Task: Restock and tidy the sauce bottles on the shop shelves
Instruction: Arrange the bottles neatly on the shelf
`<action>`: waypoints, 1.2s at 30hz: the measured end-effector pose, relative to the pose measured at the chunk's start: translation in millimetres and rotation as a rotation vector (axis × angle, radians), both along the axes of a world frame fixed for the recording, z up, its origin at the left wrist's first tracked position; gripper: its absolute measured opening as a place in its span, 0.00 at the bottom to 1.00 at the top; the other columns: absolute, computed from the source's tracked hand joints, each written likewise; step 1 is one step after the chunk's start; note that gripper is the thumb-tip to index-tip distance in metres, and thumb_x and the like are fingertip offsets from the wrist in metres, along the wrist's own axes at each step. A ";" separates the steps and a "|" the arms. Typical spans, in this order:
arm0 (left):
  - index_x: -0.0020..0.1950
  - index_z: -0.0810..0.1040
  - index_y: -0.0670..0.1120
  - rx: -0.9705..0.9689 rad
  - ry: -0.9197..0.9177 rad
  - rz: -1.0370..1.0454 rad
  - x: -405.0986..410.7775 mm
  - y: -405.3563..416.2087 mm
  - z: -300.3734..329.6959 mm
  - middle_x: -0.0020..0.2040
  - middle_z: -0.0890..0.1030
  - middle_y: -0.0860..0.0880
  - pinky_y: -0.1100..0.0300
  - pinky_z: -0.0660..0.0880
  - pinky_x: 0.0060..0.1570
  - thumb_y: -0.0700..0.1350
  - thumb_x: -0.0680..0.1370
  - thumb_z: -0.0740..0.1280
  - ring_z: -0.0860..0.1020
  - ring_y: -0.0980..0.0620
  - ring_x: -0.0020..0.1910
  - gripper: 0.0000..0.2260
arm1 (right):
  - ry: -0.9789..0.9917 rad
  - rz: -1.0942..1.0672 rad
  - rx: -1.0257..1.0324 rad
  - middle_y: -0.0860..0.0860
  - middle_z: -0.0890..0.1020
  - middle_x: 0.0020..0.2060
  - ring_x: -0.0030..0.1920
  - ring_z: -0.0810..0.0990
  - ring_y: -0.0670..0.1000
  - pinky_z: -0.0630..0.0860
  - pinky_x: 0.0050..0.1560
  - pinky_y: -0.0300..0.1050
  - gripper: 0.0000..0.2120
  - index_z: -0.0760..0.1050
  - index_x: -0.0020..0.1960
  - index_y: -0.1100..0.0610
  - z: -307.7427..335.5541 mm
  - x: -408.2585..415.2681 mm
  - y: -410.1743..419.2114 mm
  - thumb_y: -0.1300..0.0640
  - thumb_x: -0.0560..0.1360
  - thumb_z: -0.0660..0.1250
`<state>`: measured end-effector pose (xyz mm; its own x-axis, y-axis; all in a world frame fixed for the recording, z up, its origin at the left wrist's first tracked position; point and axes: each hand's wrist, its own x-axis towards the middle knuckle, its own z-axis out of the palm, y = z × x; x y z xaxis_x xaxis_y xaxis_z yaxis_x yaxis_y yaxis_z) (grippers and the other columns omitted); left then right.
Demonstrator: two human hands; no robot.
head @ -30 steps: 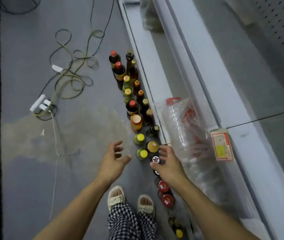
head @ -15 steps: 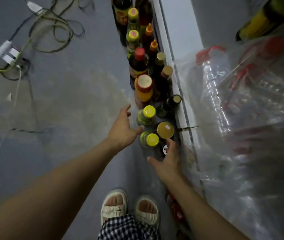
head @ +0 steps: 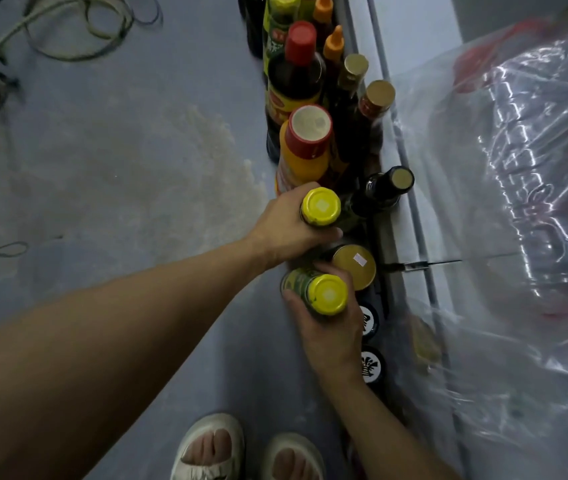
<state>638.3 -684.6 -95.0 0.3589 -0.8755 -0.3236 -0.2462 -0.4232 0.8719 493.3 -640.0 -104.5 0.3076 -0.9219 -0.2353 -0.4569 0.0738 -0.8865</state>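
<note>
Sauce bottles stand in a long row on the grey floor [head: 130, 188], pushed close against the white base of the shelf [head: 404, 188], most likely so they are easy to reach and out of the way of feet. From the head camera, looking down, the left hand [head: 282, 230] is wrapped round a bottle with a yellow cap [head: 320, 206], low on its neck. The right hand [head: 327, 327] holds a second yellow-capped bottle [head: 326, 294] from below, and that one leans toward the camera, so it looks like it is being lifted. Taking one in each hand probably means two matching bottles can go up to the shelf in one trip. Just beside them sits a jar with a gold lid [head: 354, 268], and a dark bottle [head: 379, 192] leans against the shelf base. Behind these stands an orange bottle with a red cap [head: 305, 147]. A crinkly clear plastic bag [head: 504, 202] lies on the right. Cables [head: 78, 32] curl on the floor far to the left.
</note>
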 end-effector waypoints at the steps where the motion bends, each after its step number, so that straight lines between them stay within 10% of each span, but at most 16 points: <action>1: 0.50 0.78 0.44 -0.012 -0.005 0.002 1.5 -0.1 -0.5 0.49 0.82 0.47 0.48 0.76 0.51 0.58 0.57 0.70 0.79 0.47 0.49 0.26 | 0.002 -0.002 -0.009 0.38 0.79 0.51 0.53 0.77 0.38 0.73 0.54 0.35 0.22 0.73 0.55 0.46 -1.0 -0.2 -0.3 0.43 0.63 0.73; 8: 0.45 0.81 0.43 0.047 0.017 0.133 26.4 4.1 18.7 0.45 0.83 0.45 0.45 0.77 0.49 0.58 0.56 0.68 0.80 0.46 0.47 0.25 | 0.035 0.002 -0.009 0.42 0.79 0.39 0.40 0.77 0.37 0.69 0.43 0.25 0.20 0.78 0.49 0.61 9.6 -2.7 -21.3 0.54 0.62 0.78; 16: 0.40 0.78 0.36 0.077 -0.002 0.278 63.4 47.5 112.9 0.39 0.80 0.37 0.44 0.78 0.42 0.55 0.56 0.68 0.79 0.41 0.39 0.23 | -0.003 -0.105 0.201 0.52 0.82 0.36 0.38 0.82 0.48 0.78 0.43 0.47 0.09 0.78 0.40 0.55 94.5 6.3 -36.8 0.52 0.67 0.74; 24: 0.34 0.79 0.43 0.071 0.080 0.573 107.1 78.5 271.2 0.34 0.83 0.45 0.52 0.80 0.43 0.45 0.64 0.71 0.82 0.47 0.37 0.06 | -0.449 -0.089 0.517 0.61 0.82 0.34 0.34 0.82 0.58 0.78 0.38 0.50 0.19 0.72 0.54 0.69 242.5 57.4 -36.8 0.59 0.68 0.70; 36: 0.42 0.80 0.35 -0.073 0.038 0.647 106.4 94.2 547.4 0.40 0.83 0.38 0.42 0.79 0.46 0.44 0.67 0.72 0.82 0.39 0.43 0.12 | -0.548 0.241 0.203 0.62 0.79 0.29 0.31 0.79 0.60 0.78 0.36 0.52 0.06 0.77 0.30 0.59 536.9 90.0 -32.0 0.61 0.65 0.65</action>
<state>744.7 -590.5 452.3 0.8103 -0.5067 -0.2943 0.0700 -0.4150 0.9071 583.2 -672.0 432.4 0.6266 -0.7653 -0.1473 0.0351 0.2165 -0.9756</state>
